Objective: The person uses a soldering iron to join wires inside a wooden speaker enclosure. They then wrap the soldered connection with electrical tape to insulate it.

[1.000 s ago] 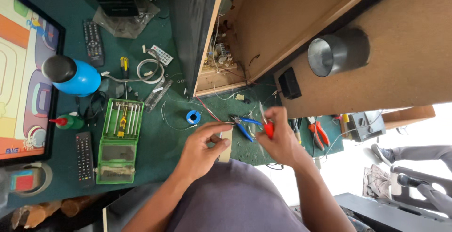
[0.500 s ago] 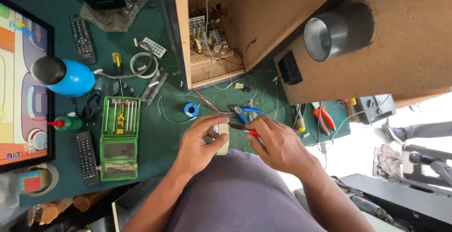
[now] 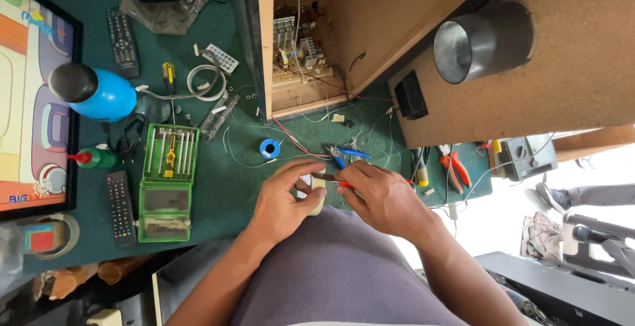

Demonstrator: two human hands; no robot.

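Note:
My left hand (image 3: 286, 197) rests at the near edge of the green work mat (image 3: 238, 167), fingers curled on a small pale part (image 3: 315, 199). My right hand (image 3: 382, 197) grips a red-handled tool whose dark metal tip (image 3: 325, 176) points left toward that part. Blue-handled cutters (image 3: 345, 155) lie just beyond my fingers. A small blue solder spool (image 3: 269, 148) sits a little further left. Thin red and white wires run from here into an open wooden cabinet (image 3: 301, 48) with circuit boards inside.
A green open case of small screwdrivers (image 3: 167, 174) lies left, with remotes (image 3: 120, 203), a blue bottle (image 3: 99, 91) and a bright screen (image 3: 30, 101). Red pliers (image 3: 456, 170) and a grey meter (image 3: 526, 156) sit right. A brown speaker box with a metal port (image 3: 479, 41) looms behind.
My right hand has come down from near the blue cutters to meet my left hand, the tool's tip now at the small part. The camera moved closer.

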